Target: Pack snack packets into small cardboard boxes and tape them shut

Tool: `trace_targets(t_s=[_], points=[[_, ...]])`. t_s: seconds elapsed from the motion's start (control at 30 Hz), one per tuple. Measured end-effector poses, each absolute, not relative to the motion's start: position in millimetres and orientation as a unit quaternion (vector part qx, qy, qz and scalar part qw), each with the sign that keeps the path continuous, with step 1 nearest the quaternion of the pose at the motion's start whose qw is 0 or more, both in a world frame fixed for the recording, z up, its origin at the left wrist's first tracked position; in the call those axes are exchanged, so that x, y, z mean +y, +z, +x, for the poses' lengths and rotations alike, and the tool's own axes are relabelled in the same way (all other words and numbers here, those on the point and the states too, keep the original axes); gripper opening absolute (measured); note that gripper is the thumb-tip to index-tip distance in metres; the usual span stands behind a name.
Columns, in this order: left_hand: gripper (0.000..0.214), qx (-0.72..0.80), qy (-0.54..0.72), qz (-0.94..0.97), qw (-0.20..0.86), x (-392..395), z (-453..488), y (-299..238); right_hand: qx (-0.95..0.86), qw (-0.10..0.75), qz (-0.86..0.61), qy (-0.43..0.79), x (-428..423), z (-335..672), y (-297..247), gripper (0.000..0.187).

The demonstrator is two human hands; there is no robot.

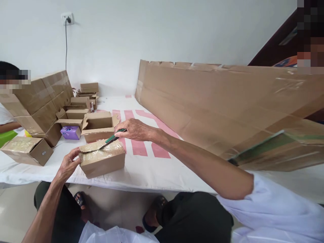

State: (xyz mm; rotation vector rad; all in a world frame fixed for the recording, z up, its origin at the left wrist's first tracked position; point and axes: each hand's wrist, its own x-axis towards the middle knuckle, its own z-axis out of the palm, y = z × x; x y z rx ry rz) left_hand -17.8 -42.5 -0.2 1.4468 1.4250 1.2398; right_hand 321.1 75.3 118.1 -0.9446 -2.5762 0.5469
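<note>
A small cardboard box [103, 166] with clear tape over its top lies at the table's front edge. My left hand [68, 164] grips its left end, fingers on the top edge and thumb at the near side. In my right hand [135, 130] is a green utility knife [112, 137], held above the box. Its dark blade points down and left at the top seam, where a slit shows in the tape. Just behind stands an open cardboard box [97, 135] with its flaps up.
A taped box [31, 152] and a purple box [71, 132] sit to the left, near stacked cartons [37, 98]. Several open boxes [78, 104] line up behind. A large cardboard panel [215, 101] stands at right. People are at both sides.
</note>
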Motion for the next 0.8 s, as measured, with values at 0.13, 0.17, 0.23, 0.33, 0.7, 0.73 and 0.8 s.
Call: trace_targets(t_s=[0.13, 0.17, 0.23, 0.33, 0.7, 0.73, 0.8], points=[[0.052, 0.561, 0.488, 0.558, 0.368, -43, -21, -2, -0.904, 0.177, -0.328, 0.208, 76, 317, 120, 0.025], [0.052, 0.560, 0.490, 0.558, 0.369, -43, -21, -3, -0.903, 0.188, -0.323, 0.213, 76, 317, 121, 0.024], [0.052, 0.558, 0.490, 0.560, 0.367, -42, -18, -2, -0.900, 0.205, -0.308, 0.230, 76, 316, 120, 0.025], [0.051, 0.553, 0.486, 0.570, 0.365, -42, -14, -1, -0.901, 0.205, -0.290, 0.247, 74, 311, 118, 0.026], [0.047, 0.548, 0.480, 0.585, 0.356, -43, -16, -2, -0.920, 0.171, -0.297, 0.190, 78, 292, 118, 0.027], [0.047, 0.548, 0.480, 0.586, 0.355, -44, -15, -2, -0.923, 0.165, -0.299, 0.180, 77, 292, 119, 0.026], [0.049, 0.549, 0.480, 0.586, 0.354, -44, -15, -1, -0.925, 0.149, -0.308, 0.168, 76, 290, 122, 0.026]])
